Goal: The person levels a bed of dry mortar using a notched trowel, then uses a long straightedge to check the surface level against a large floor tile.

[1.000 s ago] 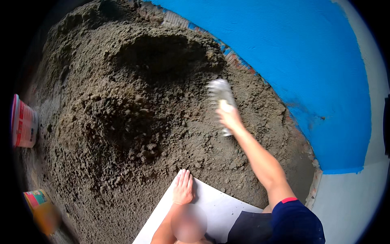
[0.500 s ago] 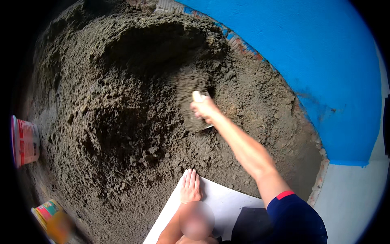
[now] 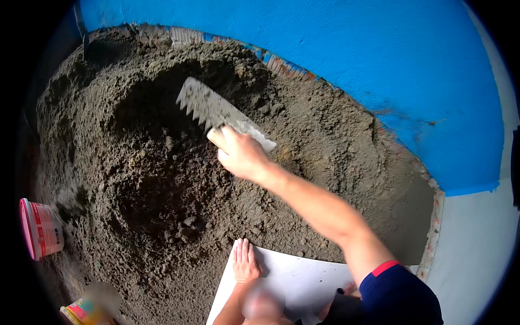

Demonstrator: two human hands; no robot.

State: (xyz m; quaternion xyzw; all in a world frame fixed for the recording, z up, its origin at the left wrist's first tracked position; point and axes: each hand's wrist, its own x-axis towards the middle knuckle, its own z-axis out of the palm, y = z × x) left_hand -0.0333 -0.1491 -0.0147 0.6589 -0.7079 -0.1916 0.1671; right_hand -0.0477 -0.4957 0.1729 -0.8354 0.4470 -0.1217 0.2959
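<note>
Gripped in my right hand point(image 3: 239, 153) is a metal notched trowel point(image 3: 216, 105), held by its pale handle over a shadowed hollow in the pile of grey, crumbly mortar point(image 3: 141, 200). Bits of mortar cling to the blade, and its teeth face the lower left. My left hand point(image 3: 246, 261) lies flat, fingers stretched out, on the top corner of a white board point(image 3: 298, 271) at the bottom of the view, which has a few crumbs on it.
A red-and-white bucket point(image 3: 43, 228) is at the left, with a yellow container point(image 3: 81, 314) below it. A blue wall point(image 3: 379, 49) curves along top and right above a broken edge. A dark tool point(image 3: 84, 38) stands at top left. Smooth wet mortar point(image 3: 409, 227) lies at the right.
My right hand has swept the trowel leftward, turning it diagonal; the mortar heaped over it half a second ago has mostly left the blade. My left hand stays on the board.
</note>
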